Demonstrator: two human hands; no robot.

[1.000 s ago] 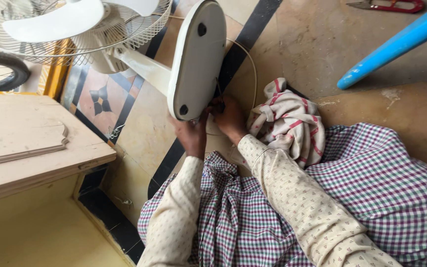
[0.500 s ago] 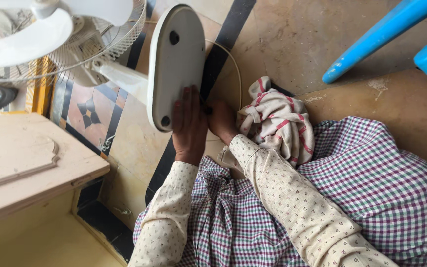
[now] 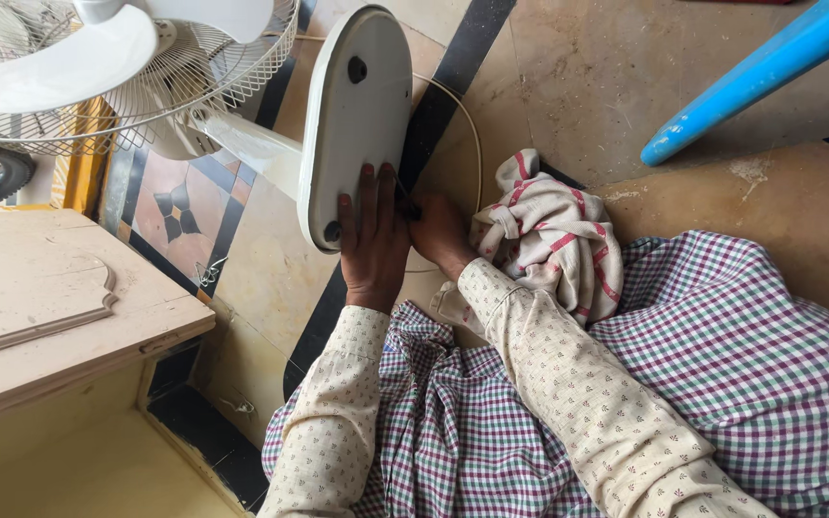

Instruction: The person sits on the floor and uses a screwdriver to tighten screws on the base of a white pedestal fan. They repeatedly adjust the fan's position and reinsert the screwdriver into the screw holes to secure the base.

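I see left hand (image 3: pixel 373 245) flat on tipped fan base (image 3: pixel 357 115) | right hand (image 3: pixel 438 235) grip unclear, at cord (image 3: pixel 467 125) | risk: fan topples, cord snags.

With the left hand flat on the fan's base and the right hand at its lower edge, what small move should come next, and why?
Probably keep the left hand pressing on the white oval base while the right hand works at the base's lower edge. The fan lies tipped, its base turned up on edge, so it likely needs steadying. What the right fingers grip is hidden; the striped cloth lies beside them.

Right hand (image 3: pixel 438 235) fingertips hidden behind fan base (image 3: pixel 357 115).
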